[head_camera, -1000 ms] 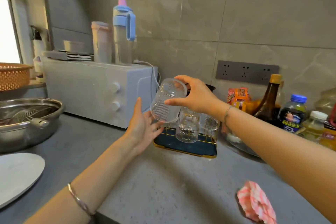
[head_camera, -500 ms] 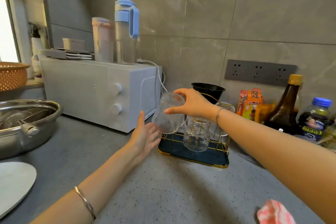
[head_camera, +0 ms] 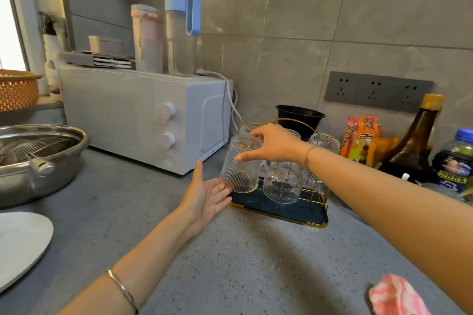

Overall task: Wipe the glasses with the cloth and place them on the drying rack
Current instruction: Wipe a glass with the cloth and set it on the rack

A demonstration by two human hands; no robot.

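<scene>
One clear ribbed glass (head_camera: 240,166), upside-down & tilted, is over the left end of the gold-wire drying rack w/ dark-blue tray (head_camera: 289,208), which sits by the grey speckled worktop (head_camera: 230,263) back edge. Right grip (head_camera: 276,146) is clamped on the glass base, thumb on its side. Left grip (head_camera: 204,192) is apart, palm up, fingers straight, tips just beside the glass rim; contact unclear. Clear patterned glass (head_camera: 281,184) is inverted on the rack, just right of the held one. Pink-white crumpled cloth (head_camera: 396,294) lies by the worktop's near edge, right side.
</scene>
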